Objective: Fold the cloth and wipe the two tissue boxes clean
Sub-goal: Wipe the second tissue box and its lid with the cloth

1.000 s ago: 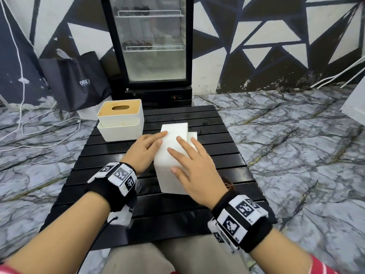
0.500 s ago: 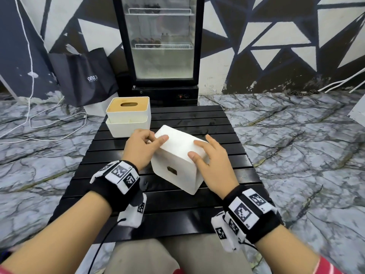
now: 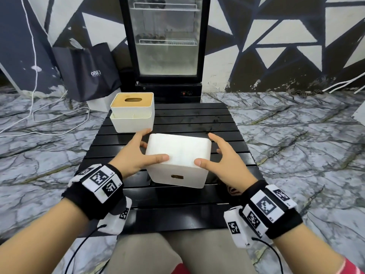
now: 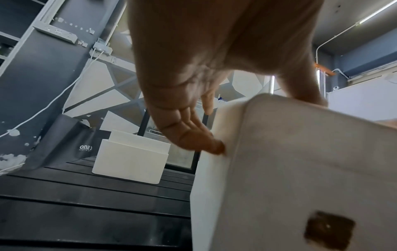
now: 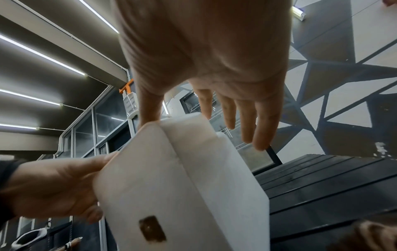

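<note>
A white tissue box (image 3: 177, 149) lies on its side on the black slatted table (image 3: 177, 204), its small brown opening facing me. My left hand (image 3: 157, 144) grips its left end, thumb on top and fingers against the side (image 4: 212, 146). My right hand (image 3: 204, 149) has its thumb on the near top edge, with straight fingers (image 5: 257, 135) spread beside the right end, not touching. A second white tissue box (image 3: 132, 113) with a wooden lid stands at the table's back left. Something brown (image 3: 233, 190) shows under my right wrist; I cannot tell whether it is the cloth.
A glass-door fridge (image 3: 166, 42) stands just behind the table. A black bag (image 3: 87, 72) leans on the wall to the left, and white cables (image 3: 59, 123) lie on the marble floor. The table's right half and front slats are bare.
The white box has been turned and tipped so its opening faces me. Both hands moved from lying on top of it to its two ends.
</note>
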